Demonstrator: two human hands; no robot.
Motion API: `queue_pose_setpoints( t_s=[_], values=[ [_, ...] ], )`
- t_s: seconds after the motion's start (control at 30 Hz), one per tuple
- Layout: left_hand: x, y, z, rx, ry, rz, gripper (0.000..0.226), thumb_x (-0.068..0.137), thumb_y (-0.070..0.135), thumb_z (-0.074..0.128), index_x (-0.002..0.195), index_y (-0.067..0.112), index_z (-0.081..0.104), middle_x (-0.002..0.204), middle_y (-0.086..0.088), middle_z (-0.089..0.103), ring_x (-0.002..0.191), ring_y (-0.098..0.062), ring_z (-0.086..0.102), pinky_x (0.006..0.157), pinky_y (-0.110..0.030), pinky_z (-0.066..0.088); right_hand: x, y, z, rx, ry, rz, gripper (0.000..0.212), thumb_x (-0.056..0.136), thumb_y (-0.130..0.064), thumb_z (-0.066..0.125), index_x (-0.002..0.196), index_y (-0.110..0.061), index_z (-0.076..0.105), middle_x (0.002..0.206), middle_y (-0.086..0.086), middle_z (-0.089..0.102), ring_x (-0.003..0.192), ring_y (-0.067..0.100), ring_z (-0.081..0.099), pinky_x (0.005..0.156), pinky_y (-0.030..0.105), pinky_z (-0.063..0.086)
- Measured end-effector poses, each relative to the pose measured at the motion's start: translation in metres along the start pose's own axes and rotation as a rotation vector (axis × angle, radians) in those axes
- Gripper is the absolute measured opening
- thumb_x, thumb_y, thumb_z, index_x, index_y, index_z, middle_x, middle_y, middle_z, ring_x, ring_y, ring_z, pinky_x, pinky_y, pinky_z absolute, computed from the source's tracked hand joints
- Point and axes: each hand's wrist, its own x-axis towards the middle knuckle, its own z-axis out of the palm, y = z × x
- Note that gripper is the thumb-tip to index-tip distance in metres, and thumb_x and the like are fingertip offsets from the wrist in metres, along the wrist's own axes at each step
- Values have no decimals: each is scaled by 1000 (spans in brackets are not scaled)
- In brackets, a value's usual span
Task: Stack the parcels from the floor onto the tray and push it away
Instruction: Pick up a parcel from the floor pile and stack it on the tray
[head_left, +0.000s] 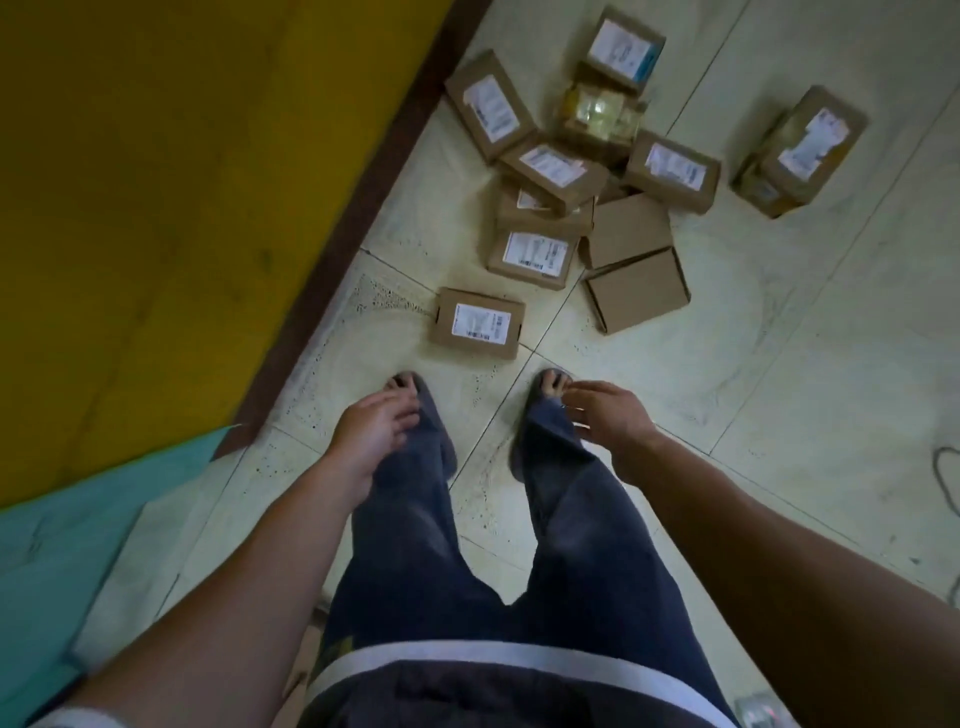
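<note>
- Brown cardboard parcels (551, 167) are lying in a loose pile on the pale tiled floor (779, 364), ahead of the person's feet
- One labelled parcel (480, 323) is sitting apart from the pile, nearest the feet; a taped parcel (802, 150) is lying well apart on the right
- Left hand (374, 426) is hanging open, fingers relaxed, holding nothing
- Right hand (608, 410) is hanging open, fingers loosely spread, holding nothing
- Yellow wall (156, 182) is bordering the floor on the left
</note>
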Motion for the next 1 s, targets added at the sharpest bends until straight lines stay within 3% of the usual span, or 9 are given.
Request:
queue_pose_setpoints(
  t_s=[0.1,0.2,0.33,0.43,0.6,0.67,0.77,0.9,1.0],
  values=[
    [66,7,16,52,-18,-19,29,101,20,50,128,12,58,115,-2,67,105,-13,63,92,-28,49,64,-7,16,-22,-2,30,21,95,-10,60,115,-10,66,102,8,67,83,15,64,64,22,55],
    [134,8,27,165,-36,-19,33,100,22,51,130,12,59,118,-2,68,108,-13,63,99,-32,47,125,-7,30,-82,-16,20,32,95,-16,60,126,-13,62,123,8,64,109,21,61,97,37,52],
    [222,4,43,263,-20,-25,19,97,20,53,114,17,61,106,0,68,103,-14,63,84,-25,50,196,5,50,-147,4,42,43,93,-17,62,135,-16,55,134,8,58,122,25,55,106,43,46],
    [298,-10,60,348,-19,-27,29,95,20,54,124,17,62,100,-1,64,93,-17,58,70,-24,43,264,21,70,-165,44,90,44,92,-16,63,135,-16,54,136,9,57,123,27,54,107,44,45],
    [386,-36,70,546,-60,-23,50,97,29,51,145,23,43,143,-3,49,126,-21,48,97,-32,39,346,56,106,-179,80,145,60,81,-33,67,139,-28,50,140,5,53,129,29,49,108,47,42],
    [415,-45,73,579,-48,-13,52,98,29,51,149,23,38,150,-2,42,132,-23,44,97,-29,34,368,67,119,-179,97,152,64,79,-39,64,140,-32,48,142,5,52,131,30,45,109,45,37],
    [451,-55,79,573,16,-14,56,99,28,51,151,21,32,154,-1,36,137,-22,39,93,-25,30,401,75,133,-130,118,109,53,94,-20,52,146,-20,42,132,2,54,117,22,49,92,29,36],
    [480,-62,86,573,41,-8,57,99,30,51,151,19,32,152,-2,38,133,-22,41,90,-24,32,426,75,143,-132,172,53,44,92,-14,48,135,-18,52,111,-3,59,88,12,54,72,25,40],
    [486,-65,90,575,-4,4,40,97,28,52,137,18,52,134,-7,56,105,-22,53,75,-24,38,435,75,144,-144,174,54,36,89,-14,49,123,-18,61,106,-2,66,88,11,59,66,23,46]
  ],
)
